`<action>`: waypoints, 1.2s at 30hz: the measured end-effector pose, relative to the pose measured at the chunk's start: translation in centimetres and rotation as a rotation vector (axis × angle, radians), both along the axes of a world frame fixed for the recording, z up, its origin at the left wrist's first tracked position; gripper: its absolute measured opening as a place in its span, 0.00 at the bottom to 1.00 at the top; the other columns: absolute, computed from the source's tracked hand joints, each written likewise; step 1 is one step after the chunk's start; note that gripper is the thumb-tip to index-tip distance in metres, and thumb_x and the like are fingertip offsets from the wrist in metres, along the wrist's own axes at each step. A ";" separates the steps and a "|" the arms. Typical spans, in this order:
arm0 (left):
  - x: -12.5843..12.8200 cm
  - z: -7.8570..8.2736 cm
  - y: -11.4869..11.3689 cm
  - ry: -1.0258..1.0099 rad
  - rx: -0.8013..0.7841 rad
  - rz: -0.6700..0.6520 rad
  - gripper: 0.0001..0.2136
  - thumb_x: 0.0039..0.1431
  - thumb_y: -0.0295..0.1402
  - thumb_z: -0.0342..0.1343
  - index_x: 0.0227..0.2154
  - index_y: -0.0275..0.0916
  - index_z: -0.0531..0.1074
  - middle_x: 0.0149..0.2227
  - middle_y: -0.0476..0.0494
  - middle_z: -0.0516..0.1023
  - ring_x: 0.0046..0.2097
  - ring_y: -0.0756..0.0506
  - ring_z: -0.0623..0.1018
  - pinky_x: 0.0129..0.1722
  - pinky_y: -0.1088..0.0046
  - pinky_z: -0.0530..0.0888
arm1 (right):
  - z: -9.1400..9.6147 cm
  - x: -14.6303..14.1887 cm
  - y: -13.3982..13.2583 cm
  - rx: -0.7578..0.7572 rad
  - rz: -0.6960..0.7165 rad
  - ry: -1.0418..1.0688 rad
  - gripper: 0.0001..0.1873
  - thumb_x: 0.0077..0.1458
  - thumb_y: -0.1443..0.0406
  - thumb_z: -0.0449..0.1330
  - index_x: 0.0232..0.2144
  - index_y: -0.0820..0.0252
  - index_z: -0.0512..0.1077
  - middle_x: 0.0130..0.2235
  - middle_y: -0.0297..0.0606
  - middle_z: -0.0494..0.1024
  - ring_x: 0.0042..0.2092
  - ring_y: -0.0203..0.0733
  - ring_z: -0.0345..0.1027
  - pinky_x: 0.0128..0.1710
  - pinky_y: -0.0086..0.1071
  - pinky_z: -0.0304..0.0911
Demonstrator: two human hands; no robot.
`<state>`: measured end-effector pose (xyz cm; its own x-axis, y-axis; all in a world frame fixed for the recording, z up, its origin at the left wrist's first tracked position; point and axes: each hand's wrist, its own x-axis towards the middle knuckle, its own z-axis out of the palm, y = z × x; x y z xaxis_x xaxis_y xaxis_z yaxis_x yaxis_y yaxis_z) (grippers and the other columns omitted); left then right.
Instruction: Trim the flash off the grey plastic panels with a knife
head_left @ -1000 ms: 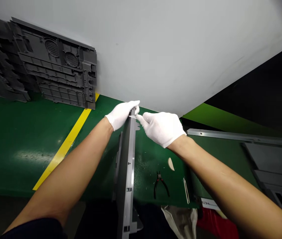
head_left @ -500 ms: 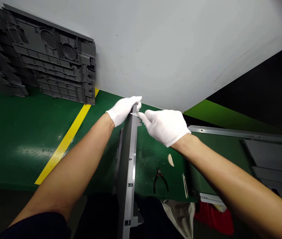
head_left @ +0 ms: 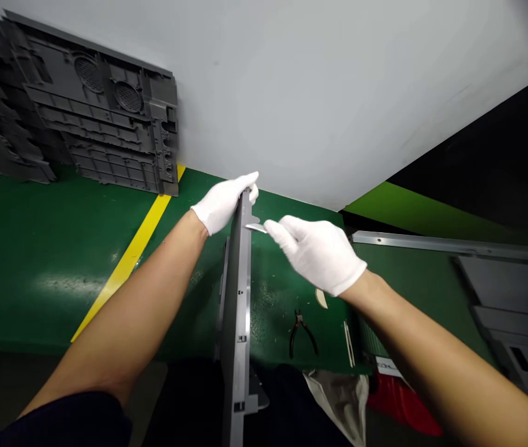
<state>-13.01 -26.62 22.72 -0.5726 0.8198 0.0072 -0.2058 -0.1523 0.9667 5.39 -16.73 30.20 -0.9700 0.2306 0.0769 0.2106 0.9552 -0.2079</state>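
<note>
A grey plastic panel [head_left: 242, 267] stands on its edge in front of me, its narrow side facing up. My left hand [head_left: 222, 203], in a white glove, is closed around its far top end, with the thumb stretched along the top. In my right hand [head_left: 317, 253], also white-gloved, is a small knife; its thin shiny blade [head_left: 255, 228] reaches the panel's right edge just below my left hand. The glove hides the knife's handle.
Cutting pliers [head_left: 302, 329], a pale half-round piece [head_left: 321, 298] and tweezers [head_left: 348, 343] lie on the green table [head_left: 35, 248] at right. Several ribbed grey panels [head_left: 119, 118] lean on the white wall [head_left: 301, 93] at left. A metal-edged green bin [head_left: 413, 292] stands right.
My right hand has moved toward me and to the right, bringing the blade a little down the panel's edge. My left hand and the panel's far end have shifted slightly left.
</note>
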 end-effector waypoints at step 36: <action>4.2 2.9 -3.8 0.714 -0.127 0.212 0.15 0.66 0.43 0.49 0.43 0.46 0.78 0.53 0.41 0.75 0.59 0.37 0.70 0.65 0.48 0.61 | 0.3 2.3 3.2 -0.883 -0.052 -0.092 0.30 0.65 0.41 0.51 0.25 0.57 0.70 0.19 0.26 0.62 0.22 0.33 0.54 0.26 0.30 0.52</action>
